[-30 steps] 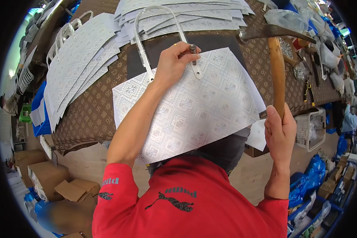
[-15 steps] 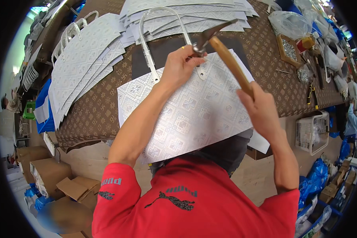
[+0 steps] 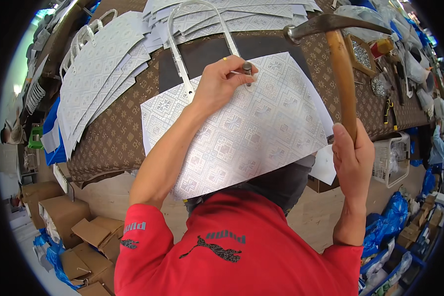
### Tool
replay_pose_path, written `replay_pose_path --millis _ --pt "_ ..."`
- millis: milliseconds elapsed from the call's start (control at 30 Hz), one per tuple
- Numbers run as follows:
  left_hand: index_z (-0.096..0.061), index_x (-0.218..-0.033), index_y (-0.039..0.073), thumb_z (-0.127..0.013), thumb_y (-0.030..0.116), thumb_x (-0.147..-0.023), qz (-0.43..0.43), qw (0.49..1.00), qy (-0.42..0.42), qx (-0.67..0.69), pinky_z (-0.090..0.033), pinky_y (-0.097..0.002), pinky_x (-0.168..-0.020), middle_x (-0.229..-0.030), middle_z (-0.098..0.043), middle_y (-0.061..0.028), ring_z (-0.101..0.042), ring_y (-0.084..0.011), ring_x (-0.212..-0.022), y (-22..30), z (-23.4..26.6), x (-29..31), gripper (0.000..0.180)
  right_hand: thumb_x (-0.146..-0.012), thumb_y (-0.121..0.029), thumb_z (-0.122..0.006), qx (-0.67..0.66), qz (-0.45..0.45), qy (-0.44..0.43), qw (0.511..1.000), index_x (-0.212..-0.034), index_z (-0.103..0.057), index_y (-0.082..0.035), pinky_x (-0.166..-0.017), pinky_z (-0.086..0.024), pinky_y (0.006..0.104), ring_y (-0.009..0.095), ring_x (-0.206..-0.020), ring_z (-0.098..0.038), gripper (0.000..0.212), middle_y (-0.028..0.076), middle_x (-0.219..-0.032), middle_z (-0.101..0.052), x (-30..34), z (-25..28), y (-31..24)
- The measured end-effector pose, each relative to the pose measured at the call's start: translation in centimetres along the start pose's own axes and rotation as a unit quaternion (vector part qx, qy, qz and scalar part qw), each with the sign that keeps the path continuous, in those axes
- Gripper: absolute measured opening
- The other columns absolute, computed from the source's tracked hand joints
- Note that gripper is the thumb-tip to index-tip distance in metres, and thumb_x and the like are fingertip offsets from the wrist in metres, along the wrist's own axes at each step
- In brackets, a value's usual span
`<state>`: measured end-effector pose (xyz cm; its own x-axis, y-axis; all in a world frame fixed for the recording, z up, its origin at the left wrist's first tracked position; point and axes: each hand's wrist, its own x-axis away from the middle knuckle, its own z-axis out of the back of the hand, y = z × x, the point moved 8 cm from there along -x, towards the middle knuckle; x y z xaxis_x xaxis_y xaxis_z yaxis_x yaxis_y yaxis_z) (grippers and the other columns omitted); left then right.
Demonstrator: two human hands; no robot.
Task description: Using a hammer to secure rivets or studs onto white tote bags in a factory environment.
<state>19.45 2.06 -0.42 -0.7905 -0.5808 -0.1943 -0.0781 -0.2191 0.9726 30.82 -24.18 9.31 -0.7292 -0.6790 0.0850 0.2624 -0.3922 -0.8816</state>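
My left hand (image 3: 221, 83) pinches a short metal punch (image 3: 247, 72), which stands upright over the end of a white strap handle (image 3: 179, 61). Under that hand lies a silver-white patterned panel (image 3: 246, 135), its near edge reaching past the table toward my lap. The handle loops beyond the panel's far edge, over a dark flat mat (image 3: 202, 55). In my right hand (image 3: 354, 158), closed round the lower end of its wooden shaft, is a hammer (image 3: 341, 74). Its metal head is raised to the right of the punch, apart from it.
Fanned patterned panels with handles (image 3: 101, 74) lie on the left of the brown patterned table (image 3: 111, 135); more panels (image 3: 254, 23) are stacked at the back. At right are a box of small metal pieces (image 3: 361, 55), yellow-handled pliers (image 3: 389, 113) and a white basket (image 3: 387, 163). Cardboard boxes (image 3: 61, 217) stand lower left.
The hammer has moved up and right, away from the punch, with its shaft now nearly upright. My left hand stays at the strap end, the punch now in plain sight.
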Motion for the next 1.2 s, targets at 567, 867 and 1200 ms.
replay_pose_path --millis 567,867,1200 --pt "-0.061 -0.109 -0.001 -0.071 0.023 -0.093 0.073 0.989 0.064 -0.110 -0.051 -0.0377 -0.078 -0.098 -0.065 -0.0166 -0.066 -0.0268 -0.086 -1.4 3.7 0.0 0.030 -0.104 -0.027 -0.058 -0.063 0.010 0.012 0.998 -0.089 -0.053 -0.010 -0.037 -0.026 0.0210 0.002 -0.043 -0.034 0.023 -0.007 -0.060 -0.039 -1.1 -1.1 2.4" --pt "-0.064 -0.115 0.002 -0.084 0.031 -0.077 0.139 0.863 -0.042 -0.484 -0.051 -0.0437 -0.083 -0.105 -0.063 -0.0173 -0.065 -0.0385 -0.097 1.6 5.9 3.7 0.052 -0.105 -0.031 -0.056 -0.247 -0.113 0.157 0.949 -0.084 -0.045 -0.014 -0.034 -0.024 0.0227 0.003 -0.040 -0.031 0.029 -0.007 -0.059 -0.037 -7.0 1.9 14.2" --pt "-0.065 -0.111 0.004 -0.070 0.020 -0.086 -0.233 0.715 0.248 -0.610 -0.053 -0.0493 -0.085 -0.115 -0.065 -0.0191 -0.065 -0.0404 -0.104 20.4 12.6 -15.0 0.030 -0.105 -0.035 -0.055 -0.277 -0.114 0.159 0.941 -0.086 -0.044 -0.017 -0.033 -0.024 0.0224 0.003 -0.040 -0.034 0.028 -0.009 -0.058 -0.036 -8.0 1.4 15.4"
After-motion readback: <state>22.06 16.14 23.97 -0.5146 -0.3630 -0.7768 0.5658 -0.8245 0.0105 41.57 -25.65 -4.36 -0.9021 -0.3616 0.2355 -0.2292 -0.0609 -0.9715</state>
